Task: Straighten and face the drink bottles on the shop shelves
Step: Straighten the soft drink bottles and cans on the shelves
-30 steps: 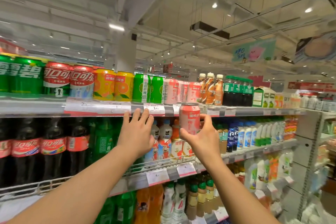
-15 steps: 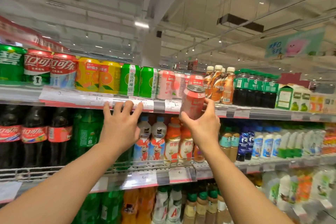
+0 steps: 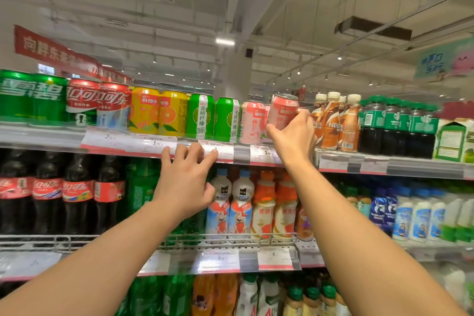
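My right hand grips a pink peach-drink can, tilted, at the top shelf beside another pink can standing there. My left hand is raised with fingers spread, its fingertips touching the price-label strip on the top shelf's front edge; it holds nothing. To the left on that shelf stand green lemon cans, yellow orange cans, red cola cans and green Sprite cans.
Brown coffee bottles and dark green-labelled bottles stand right of the pink cans. The middle shelf holds large cola bottles, small milk-drink bottles and blue-white bottles. A wire rail fronts it. More bottles stand below.
My right hand has lifted the pink can from below the shelf edge up to the top shelf row. My left hand stays at the label strip while the view tilted upward.
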Demonstrator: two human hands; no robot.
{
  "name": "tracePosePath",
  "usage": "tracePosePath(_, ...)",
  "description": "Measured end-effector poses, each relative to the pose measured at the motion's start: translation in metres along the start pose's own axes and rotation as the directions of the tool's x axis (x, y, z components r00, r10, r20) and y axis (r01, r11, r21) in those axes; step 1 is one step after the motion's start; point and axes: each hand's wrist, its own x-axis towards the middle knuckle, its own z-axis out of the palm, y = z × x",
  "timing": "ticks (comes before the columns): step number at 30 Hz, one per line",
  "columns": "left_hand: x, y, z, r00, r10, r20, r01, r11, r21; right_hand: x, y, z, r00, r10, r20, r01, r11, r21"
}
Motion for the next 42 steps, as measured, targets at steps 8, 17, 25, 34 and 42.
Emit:
tracePosePath(8, 0.0, 0.002, 0.002, 1.0, 0.011, -0.015, -0.011, 1.0, 0.018, 0.01, -0.001, 0.008, 0.999, -0.034, 0.037, 0.037, 0.994, -0.101)
tracePosePath(17, -0.001, 0.0, 0.007, 0.999, 0.029, -0.028, -0.028, 0.999, 0.038, 0.006, -0.003, 0.005, 0.995, -0.079, 0.061, 0.093, 0.948, -0.303)
tracePosePath(25, -0.001, -0.001, 0.012, 0.998, 0.04, -0.051, -0.038, 0.998, 0.042, 0.025, 0.001, -0.021, 0.954, -0.295, 0.056, 0.297, 0.904, -0.306)
tracePosePath(34, 0.0, -0.001, 0.011, 0.999, 0.037, -0.039, -0.035, 0.998, 0.043, 0.047, -0.015, -0.017, 0.85, -0.419, 0.319, 0.514, 0.789, -0.335)
tracePosePath(42, -0.001, 0.0, 0.01, 0.998, 0.032, -0.046, -0.03, 0.999, 0.044, 0.045, -0.004, -0.03, 0.84, -0.431, 0.33, 0.521, 0.81, -0.269)
